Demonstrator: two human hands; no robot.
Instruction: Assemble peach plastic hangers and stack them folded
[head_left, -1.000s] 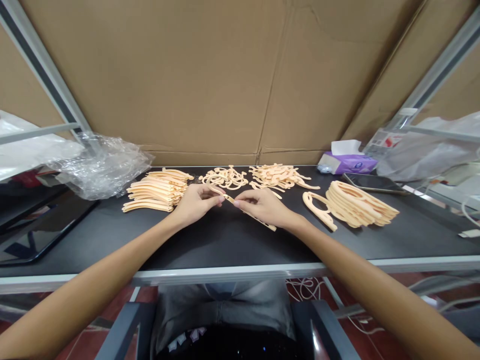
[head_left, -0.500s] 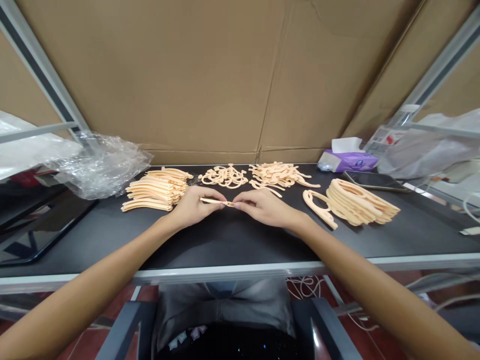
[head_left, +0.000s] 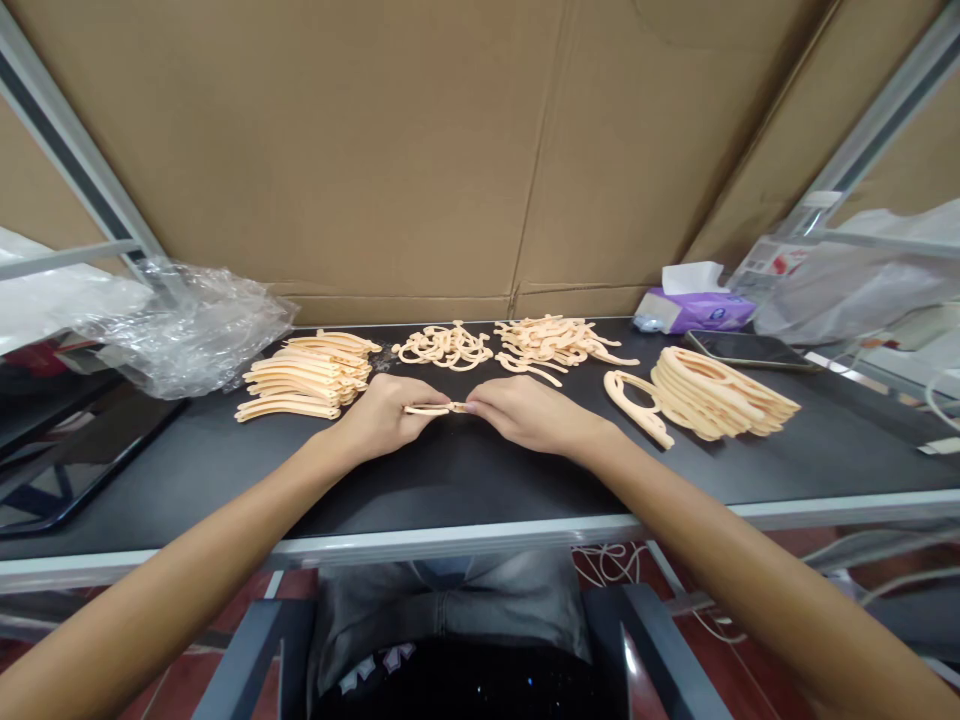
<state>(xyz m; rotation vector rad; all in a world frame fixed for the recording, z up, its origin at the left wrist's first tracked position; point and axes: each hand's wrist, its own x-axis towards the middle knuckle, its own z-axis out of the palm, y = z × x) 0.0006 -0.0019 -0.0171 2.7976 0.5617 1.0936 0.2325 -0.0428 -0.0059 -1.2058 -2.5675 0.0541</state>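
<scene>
Head view shows, at frame centre, the left hand (head_left: 384, 412) and right hand (head_left: 531, 412) both pinching a slender pale piece (head_left: 427, 410), judged light, stiff and somewhat slippery, best held close beside its exposed section.

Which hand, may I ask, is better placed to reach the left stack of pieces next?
Probably the left hand: it is nearer that stack than the right hand, though both hold pale parts.
</scene>
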